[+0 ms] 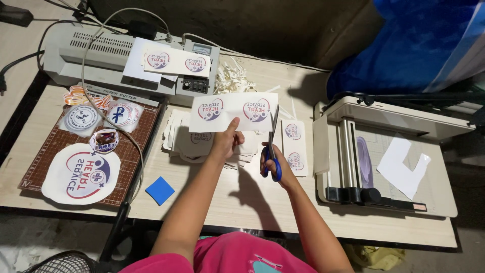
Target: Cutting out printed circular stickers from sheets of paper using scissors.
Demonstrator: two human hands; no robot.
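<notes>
White laminated sheet [233, 111] bearing two round printed emblems is hanging above the tabletop [237, 202] in the head view, pinched at its lower edge by the left hand [226, 140], thumb on top and fingers curled beneath. Over on the other side the right hand [275, 163] is gripping blue-handled scissors [273, 146], fingers through the loops, blades pointing up and meeting the sheet's right end just beside the second emblem. Judging by that, the cutting step is under way at the sheet's right edge; whether the blades are biting yet or just touching is too fine to tell. The next move, as I read it, is calling for a steady closing of the blades while the left hand is keeping the sheet taut and turning it so the line clears the print. Beneath the hands a pile of cut pieces [184, 139] is lying, with a strip of two emblems [294, 146] just right of the scissors. A laminator [101, 55] is sitting at the far left, a brown cutting mat [132, 151] with round stickers in front of it, a paper trimmer [384, 156] at right.
</notes>
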